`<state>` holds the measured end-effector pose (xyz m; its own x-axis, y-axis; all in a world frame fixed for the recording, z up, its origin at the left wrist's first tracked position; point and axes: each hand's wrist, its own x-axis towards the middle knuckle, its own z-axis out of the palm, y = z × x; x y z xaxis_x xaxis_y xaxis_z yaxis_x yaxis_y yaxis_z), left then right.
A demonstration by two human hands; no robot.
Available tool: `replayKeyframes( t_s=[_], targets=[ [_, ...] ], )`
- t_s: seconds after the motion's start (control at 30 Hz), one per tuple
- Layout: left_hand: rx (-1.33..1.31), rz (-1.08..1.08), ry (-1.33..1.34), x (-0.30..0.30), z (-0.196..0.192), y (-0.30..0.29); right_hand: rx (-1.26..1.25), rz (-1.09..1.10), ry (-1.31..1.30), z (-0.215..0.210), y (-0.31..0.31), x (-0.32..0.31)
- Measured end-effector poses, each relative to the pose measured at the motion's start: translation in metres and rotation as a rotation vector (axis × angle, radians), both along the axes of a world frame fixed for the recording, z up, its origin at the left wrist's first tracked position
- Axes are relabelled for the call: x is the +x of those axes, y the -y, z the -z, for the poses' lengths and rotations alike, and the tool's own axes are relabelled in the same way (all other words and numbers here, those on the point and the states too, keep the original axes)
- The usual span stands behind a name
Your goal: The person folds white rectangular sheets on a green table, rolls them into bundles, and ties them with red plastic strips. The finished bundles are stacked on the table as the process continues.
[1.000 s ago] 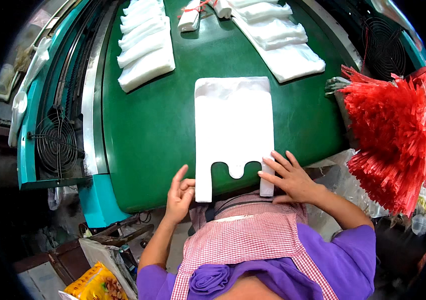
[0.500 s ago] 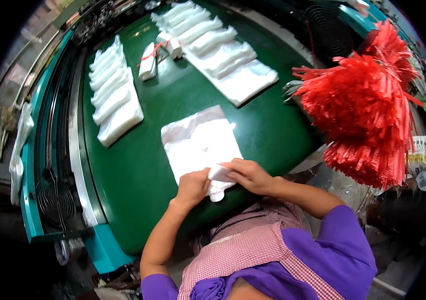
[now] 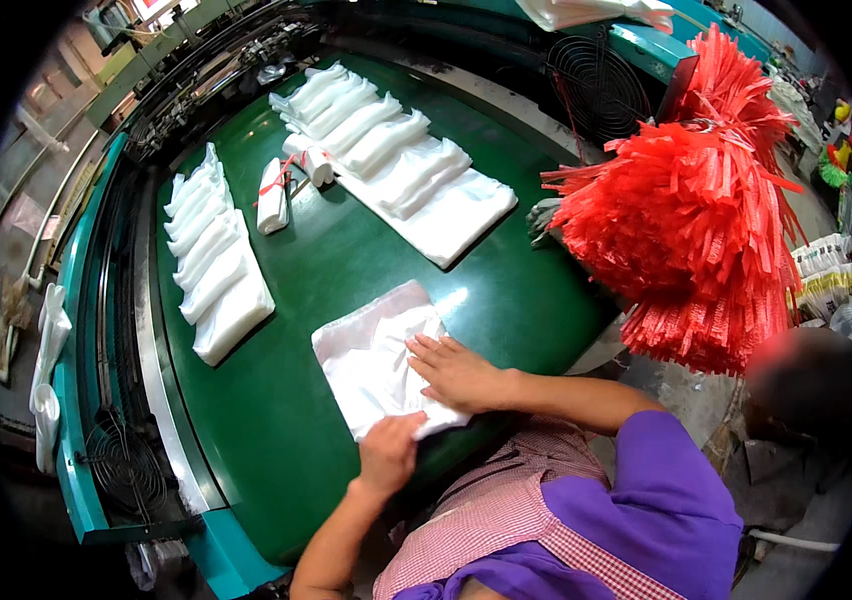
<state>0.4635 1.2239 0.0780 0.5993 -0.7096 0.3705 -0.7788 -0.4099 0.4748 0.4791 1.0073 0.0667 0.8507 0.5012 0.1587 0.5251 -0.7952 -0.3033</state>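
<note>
A stack of thin white plastic bags (image 3: pixel 361 345) lies on the green table (image 3: pixel 286 430) in front of me, its near half wrinkled and its far part smoother. My right hand (image 3: pixel 458 377) rests flat on the right side of the stack, fingers stretched out and slightly apart. At the near left edge, my left hand (image 3: pixel 389 452) has its fingers curled over the bags and grips that edge. Part of the bags' near edge is covered by my hands.
Overlapping rows of folded white bags lie at the left (image 3: pixel 221 260) and far middle (image 3: pixel 396 165). Between them sit two rolled white bundles (image 3: pixel 273 200) with red ties. A big bunch of red plastic strips (image 3: pixel 676 220) hangs at the right. Teal machine frame (image 3: pixel 71 400) borders the left.
The small folded flap between my hands has been let go and laid down. My right hand has flattened onto the bags; my left has moved down to the near edge. The view has shifted.
</note>
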Motion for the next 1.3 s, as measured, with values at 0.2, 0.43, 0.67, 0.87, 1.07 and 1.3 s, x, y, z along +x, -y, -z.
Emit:
replayKeyframes(
  t_s=[0.2, 0.43, 0.67, 0.87, 1.07, 1.3],
  targets=[
    [0.044, -0.279, -0.076, 0.054, -0.007, 0.002, 0.102, -0.100, 0.055, -0.007, -0.017, -0.018],
    [0.361, -0.147, 0.250, 0.012, -0.016, 0.002, 0.360, -0.164, 0.076, -0.002, -0.011, -0.029],
    [0.095, -0.137, -0.316, 0.056, -0.009, -0.005, 1.453, 0.246, -1.152, 0.003, -0.010, -0.076],
    [0.308, 0.349, -0.335, 0.014, -0.016, -0.039, 1.715, 0.135, -1.211, 0.012, 0.010, -0.016],
    [0.350, 0.154, -0.115, 0.026, -0.026, -0.036, 0.554, -0.451, -0.409, 0.017, 0.011, -0.020],
    [0.656, 0.159, 0.046, 0.066, -0.062, 0.000, -0.104, -0.684, 0.021, -0.001, 0.025, 0.025]
  ],
)
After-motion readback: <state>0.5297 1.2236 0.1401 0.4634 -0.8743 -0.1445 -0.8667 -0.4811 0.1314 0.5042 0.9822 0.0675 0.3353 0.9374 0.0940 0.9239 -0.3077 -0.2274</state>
